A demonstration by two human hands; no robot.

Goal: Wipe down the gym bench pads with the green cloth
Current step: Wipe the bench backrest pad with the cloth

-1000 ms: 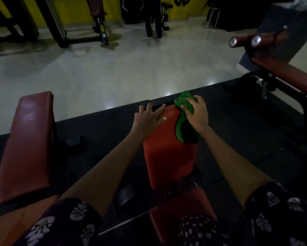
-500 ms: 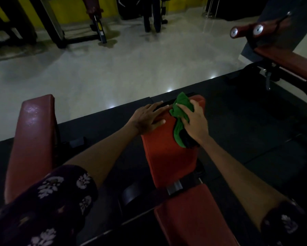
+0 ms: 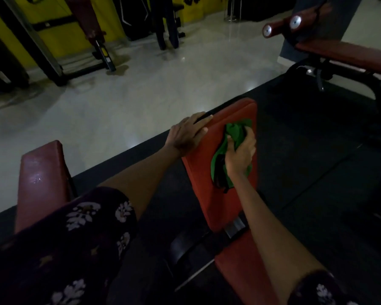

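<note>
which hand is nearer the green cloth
Right. The right hand grips the green cloth and presses it on the red pad. The left hand rests on the pad's upper left edge, beside the cloth and not touching it.

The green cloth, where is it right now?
The green cloth lies on the red bench pad, centre-right, gripped by the right hand.

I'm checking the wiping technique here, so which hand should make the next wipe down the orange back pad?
The right hand. It already grips the green cloth, pressed on the orange back pad. The left hand rests flat on the pad's upper left edge, holding nothing, and looks better suited to steadying.
</note>
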